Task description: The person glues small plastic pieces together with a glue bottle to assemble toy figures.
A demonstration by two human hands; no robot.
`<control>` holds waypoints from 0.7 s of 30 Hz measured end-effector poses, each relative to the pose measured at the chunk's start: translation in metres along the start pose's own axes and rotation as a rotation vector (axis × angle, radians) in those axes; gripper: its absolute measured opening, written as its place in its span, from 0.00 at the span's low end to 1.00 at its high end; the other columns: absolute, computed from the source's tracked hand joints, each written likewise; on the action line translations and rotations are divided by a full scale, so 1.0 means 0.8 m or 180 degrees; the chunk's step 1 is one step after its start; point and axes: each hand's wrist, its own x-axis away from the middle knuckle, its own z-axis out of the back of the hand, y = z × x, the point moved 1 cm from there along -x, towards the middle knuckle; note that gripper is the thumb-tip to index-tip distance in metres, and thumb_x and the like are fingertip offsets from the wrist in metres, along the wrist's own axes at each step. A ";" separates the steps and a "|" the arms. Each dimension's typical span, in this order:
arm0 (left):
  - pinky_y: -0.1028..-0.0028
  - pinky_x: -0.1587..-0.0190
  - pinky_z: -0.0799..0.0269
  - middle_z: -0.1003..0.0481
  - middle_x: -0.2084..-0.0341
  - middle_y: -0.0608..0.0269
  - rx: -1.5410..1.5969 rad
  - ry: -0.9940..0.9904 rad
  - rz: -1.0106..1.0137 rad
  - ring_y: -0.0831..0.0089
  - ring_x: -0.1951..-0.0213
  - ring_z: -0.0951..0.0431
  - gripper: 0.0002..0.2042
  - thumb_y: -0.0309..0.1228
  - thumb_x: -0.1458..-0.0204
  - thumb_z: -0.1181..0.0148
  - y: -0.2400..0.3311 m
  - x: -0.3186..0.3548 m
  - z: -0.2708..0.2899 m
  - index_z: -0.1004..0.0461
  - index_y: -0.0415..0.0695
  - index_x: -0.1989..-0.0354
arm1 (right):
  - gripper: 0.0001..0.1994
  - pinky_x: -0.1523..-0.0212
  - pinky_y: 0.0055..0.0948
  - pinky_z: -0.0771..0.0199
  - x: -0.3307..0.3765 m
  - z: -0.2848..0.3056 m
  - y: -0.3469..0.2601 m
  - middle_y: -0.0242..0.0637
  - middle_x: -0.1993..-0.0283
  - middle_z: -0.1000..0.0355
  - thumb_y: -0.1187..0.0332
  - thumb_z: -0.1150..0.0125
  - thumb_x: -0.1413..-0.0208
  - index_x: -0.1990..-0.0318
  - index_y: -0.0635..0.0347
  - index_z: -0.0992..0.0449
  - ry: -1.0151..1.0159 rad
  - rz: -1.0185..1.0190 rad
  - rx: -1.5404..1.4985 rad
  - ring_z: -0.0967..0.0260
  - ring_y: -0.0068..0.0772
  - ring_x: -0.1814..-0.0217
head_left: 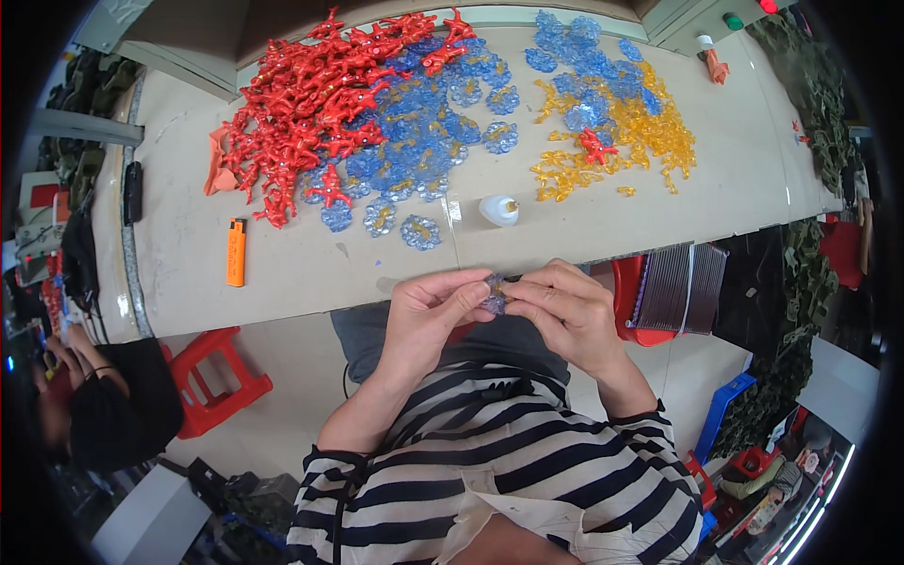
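Observation:
Just off the table's near edge, both my hands meet over a small translucent blue scalloped plastic piece (493, 296). My left hand (438, 306) pinches it between thumb and fingers. From the other side my right hand (565, 306) has thumb and fingertips closed at the piece, next to a bit of yellow; whether that yellow is a separate part I cannot tell. Beyond my hands lie many similar blue scalloped pieces (421, 232), several with yellow bits in their middles. A white squeeze bottle (499, 211) lies close by.
Glossy red figures (311, 94) are heaped at the far left of the table (348, 273). Loose yellow pieces (659, 132) and more blue ones spread to the right. An orange lighter (236, 252) lies at left. Red stools (218, 381) stand below, and a person (113, 395) sits at far left.

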 end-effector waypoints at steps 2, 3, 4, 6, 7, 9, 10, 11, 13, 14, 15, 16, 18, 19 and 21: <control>0.77 0.62 0.24 0.23 0.67 0.54 0.0015 -0.0180 -0.0042 0.74 0.67 0.22 0.11 0.19 0.49 0.44 -0.001 0.000 0.002 0.27 0.33 0.56 | 0.15 0.72 0.27 0.31 0.001 -0.002 -0.001 0.37 0.69 0.28 0.81 0.35 0.62 0.62 0.63 0.23 0.0043 0.0086 0.0047 0.33 0.33 0.72; 0.77 0.62 0.24 0.23 0.67 0.54 0.0015 -0.0178 -0.0042 0.74 0.67 0.22 0.11 0.19 0.49 0.44 -0.001 0.001 0.001 0.27 0.33 0.56 | 0.15 0.72 0.27 0.31 0.000 -0.003 -0.002 0.37 0.69 0.28 0.81 0.35 0.62 0.62 0.63 0.23 0.0042 0.0086 0.0045 0.33 0.33 0.72; 0.79 0.62 0.25 0.23 0.66 0.56 0.0082 -0.0163 -0.0055 0.76 0.66 0.23 0.11 0.18 0.49 0.44 -0.001 0.002 -0.001 0.27 0.33 0.56 | 0.15 0.72 0.26 0.31 0.000 -0.004 -0.004 0.37 0.70 0.28 0.79 0.33 0.64 0.63 0.63 0.22 0.0078 0.0044 0.0096 0.32 0.33 0.72; 0.80 0.61 0.26 0.24 0.66 0.58 0.0150 -0.0146 -0.0067 0.78 0.66 0.24 0.12 0.18 0.49 0.45 -0.002 0.002 -0.003 0.28 0.34 0.55 | 0.15 0.73 0.26 0.32 0.000 -0.007 -0.007 0.37 0.71 0.28 0.78 0.32 0.65 0.64 0.63 0.21 0.0113 0.0001 0.0147 0.32 0.33 0.72; 0.80 0.61 0.27 0.24 0.66 0.58 0.0157 -0.0152 -0.0045 0.78 0.65 0.24 0.12 0.17 0.49 0.45 -0.003 0.002 -0.002 0.28 0.33 0.55 | 0.15 0.73 0.26 0.32 0.001 -0.008 -0.009 0.38 0.71 0.28 0.79 0.32 0.65 0.64 0.64 0.21 0.0137 0.0049 0.0179 0.32 0.33 0.72; 0.80 0.60 0.27 0.24 0.65 0.59 0.0164 -0.0161 -0.0020 0.78 0.64 0.24 0.12 0.16 0.49 0.46 -0.004 0.002 -0.003 0.29 0.33 0.56 | 0.15 0.73 0.26 0.32 0.002 -0.011 -0.009 0.38 0.71 0.28 0.80 0.32 0.66 0.65 0.64 0.22 0.0162 0.0094 0.0213 0.33 0.33 0.73; 0.80 0.60 0.27 0.24 0.66 0.59 0.0157 -0.0127 -0.0040 0.78 0.64 0.24 0.11 0.16 0.50 0.46 -0.002 0.003 -0.005 0.29 0.33 0.56 | 0.15 0.73 0.26 0.32 0.002 -0.014 -0.008 0.38 0.71 0.29 0.81 0.32 0.66 0.65 0.64 0.22 0.0213 0.0127 0.0248 0.33 0.34 0.73; 0.80 0.60 0.27 0.24 0.67 0.60 0.0149 -0.0093 -0.0060 0.79 0.65 0.24 0.11 0.16 0.50 0.46 -0.002 0.004 -0.007 0.29 0.32 0.57 | 0.16 0.74 0.27 0.32 0.004 -0.015 -0.007 0.38 0.71 0.29 0.82 0.32 0.67 0.65 0.64 0.22 0.0265 0.0161 0.0283 0.33 0.34 0.73; 0.80 0.60 0.27 0.24 0.67 0.60 0.0111 -0.0076 -0.0092 0.79 0.65 0.24 0.11 0.16 0.50 0.46 -0.001 0.005 -0.009 0.29 0.32 0.57 | 0.16 0.74 0.27 0.32 0.005 -0.017 -0.007 0.38 0.71 0.29 0.82 0.32 0.68 0.65 0.64 0.22 0.0288 0.0187 0.0322 0.33 0.34 0.73; 0.81 0.60 0.28 0.24 0.67 0.61 0.0074 -0.0062 -0.0123 0.80 0.65 0.25 0.10 0.16 0.50 0.46 -0.001 0.006 -0.010 0.28 0.32 0.58 | 0.16 0.74 0.27 0.32 0.006 -0.017 -0.008 0.38 0.71 0.29 0.83 0.32 0.68 0.65 0.64 0.22 0.0312 0.0213 0.0362 0.33 0.34 0.72; 0.81 0.60 0.28 0.24 0.67 0.61 0.0075 -0.0063 -0.0122 0.80 0.65 0.25 0.10 0.16 0.50 0.46 -0.001 0.006 -0.011 0.28 0.32 0.58 | 0.16 0.74 0.27 0.32 0.006 -0.017 -0.008 0.38 0.71 0.29 0.83 0.32 0.68 0.65 0.64 0.22 0.0311 0.0212 0.0364 0.33 0.34 0.72; 0.81 0.61 0.28 0.24 0.68 0.62 0.0014 -0.0043 -0.0153 0.80 0.66 0.25 0.10 0.16 0.50 0.46 -0.002 0.007 -0.011 0.28 0.32 0.58 | 0.16 0.74 0.27 0.31 0.006 -0.018 -0.008 0.38 0.71 0.29 0.83 0.32 0.68 0.65 0.64 0.22 0.0328 0.0222 0.0387 0.32 0.34 0.72; 0.82 0.61 0.29 0.24 0.68 0.62 -0.0048 -0.0024 -0.0187 0.81 0.66 0.25 0.10 0.16 0.50 0.46 -0.002 0.007 -0.011 0.28 0.33 0.58 | 0.16 0.74 0.27 0.31 0.007 -0.019 -0.009 0.38 0.71 0.29 0.83 0.32 0.68 0.65 0.65 0.22 0.0346 0.0235 0.0411 0.32 0.35 0.72; 0.82 0.61 0.29 0.24 0.68 0.63 -0.0098 0.0013 -0.0168 0.81 0.66 0.25 0.10 0.16 0.50 0.46 -0.003 0.007 -0.010 0.28 0.33 0.58 | 0.16 0.74 0.27 0.31 0.007 -0.019 -0.008 0.38 0.71 0.29 0.83 0.32 0.68 0.65 0.65 0.22 0.0354 0.0249 0.0430 0.32 0.35 0.72; 0.82 0.61 0.29 0.24 0.68 0.63 -0.0152 0.0053 -0.0153 0.81 0.67 0.25 0.11 0.16 0.50 0.45 -0.003 0.007 -0.009 0.28 0.33 0.57 | 0.16 0.74 0.27 0.31 0.007 -0.020 -0.008 0.38 0.71 0.29 0.83 0.32 0.68 0.65 0.65 0.22 0.0365 0.0266 0.0446 0.32 0.35 0.72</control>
